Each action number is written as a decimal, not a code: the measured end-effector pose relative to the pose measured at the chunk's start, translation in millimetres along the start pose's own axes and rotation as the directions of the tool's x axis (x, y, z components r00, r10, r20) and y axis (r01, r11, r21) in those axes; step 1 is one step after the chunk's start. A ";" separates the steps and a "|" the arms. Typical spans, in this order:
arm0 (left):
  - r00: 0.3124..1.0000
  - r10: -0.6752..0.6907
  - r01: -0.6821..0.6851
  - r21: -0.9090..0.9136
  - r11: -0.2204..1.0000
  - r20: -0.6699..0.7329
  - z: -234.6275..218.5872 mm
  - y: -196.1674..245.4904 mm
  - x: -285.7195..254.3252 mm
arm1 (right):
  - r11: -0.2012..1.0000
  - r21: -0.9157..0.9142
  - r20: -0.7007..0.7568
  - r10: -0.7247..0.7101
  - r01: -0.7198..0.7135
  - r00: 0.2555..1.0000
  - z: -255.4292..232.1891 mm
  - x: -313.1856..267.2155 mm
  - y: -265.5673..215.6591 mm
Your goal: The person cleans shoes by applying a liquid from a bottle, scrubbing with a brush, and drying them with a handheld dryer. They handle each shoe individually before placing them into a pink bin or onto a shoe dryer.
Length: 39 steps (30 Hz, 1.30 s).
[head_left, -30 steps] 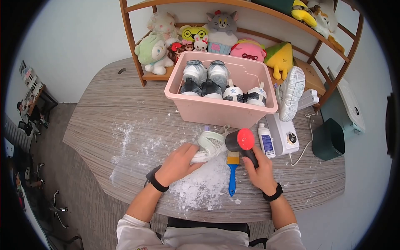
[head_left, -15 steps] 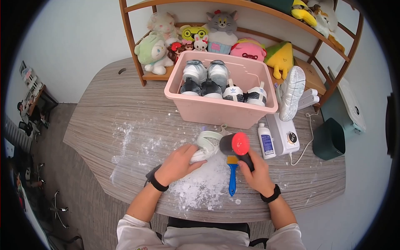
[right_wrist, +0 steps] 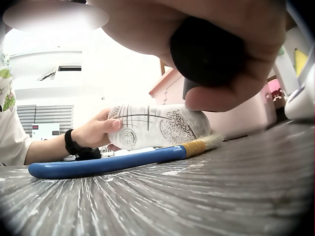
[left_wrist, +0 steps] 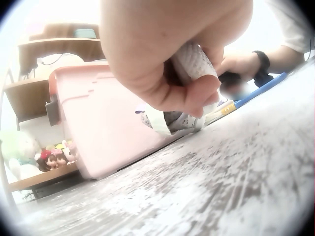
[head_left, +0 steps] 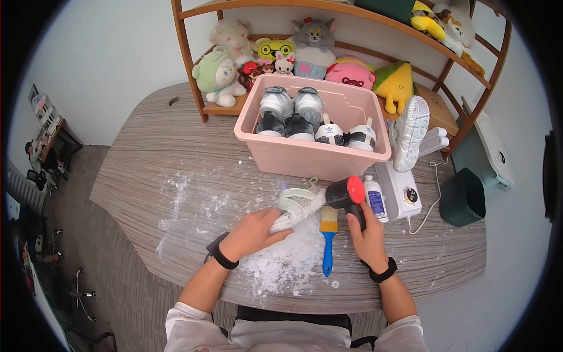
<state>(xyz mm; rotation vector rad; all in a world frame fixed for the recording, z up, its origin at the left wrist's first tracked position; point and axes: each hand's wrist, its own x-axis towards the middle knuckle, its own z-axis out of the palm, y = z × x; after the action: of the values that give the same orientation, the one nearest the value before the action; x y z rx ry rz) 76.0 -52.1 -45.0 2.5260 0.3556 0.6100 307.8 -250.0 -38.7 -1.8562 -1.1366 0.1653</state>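
Observation:
My left hand (head_left: 253,234) grips a white shoe (head_left: 302,212) with a pale green lining by one end, close over the table. In the right wrist view the patterned white sole (right_wrist: 152,125) faces my right hand. My right hand (head_left: 369,236) holds a black pistol-shaped device (head_left: 337,193) by its handle; it has a round red end cap. Its barrel's far end meets the shoe's edge in the head view. Between the hands lies a blue-handled paint brush (head_left: 328,249) with pale bristles. White powdery residue (head_left: 278,270) covers the table below the shoe.
A pink bin (head_left: 311,155) of several shoes stands behind. At the right are a white bottle (head_left: 375,199), a white shoe dryer (head_left: 404,193) with an upright shoe (head_left: 410,135) on it, its cable, and a dark green bin (head_left: 463,198). A shelf (head_left: 231,108) with plush toys stands at the back.
My right hand moved the device left along the shoe, then back right and slightly up. The shoe has tilted a little in my left hand, and more of the brush's bristles show.

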 end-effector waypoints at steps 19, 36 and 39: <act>0.991 0.041 -0.041 0.004 0.999 -0.124 4.5 0.5 0.4 | 0.968 0.142 0.175 -0.230 0.207 0.957 -2.9 -9.2 -7.6; 0.989 0.007 0.006 0.087 0.996 -0.149 6.8 3.8 -1.5 | 0.940 0.122 0.178 -0.337 0.320 0.924 0.5 -11.2 -8.8; 0.987 0.010 0.006 0.096 0.995 -0.161 7.3 2.6 -1.2 | 0.934 0.095 0.159 -0.356 0.344 0.921 1.1 -10.7 -8.9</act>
<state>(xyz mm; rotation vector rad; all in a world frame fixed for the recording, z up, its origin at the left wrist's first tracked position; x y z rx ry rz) 78.9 -57.7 -49.6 2.5752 0.4502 0.8195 295.5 -256.1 -36.0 -1.5729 -1.5475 0.1591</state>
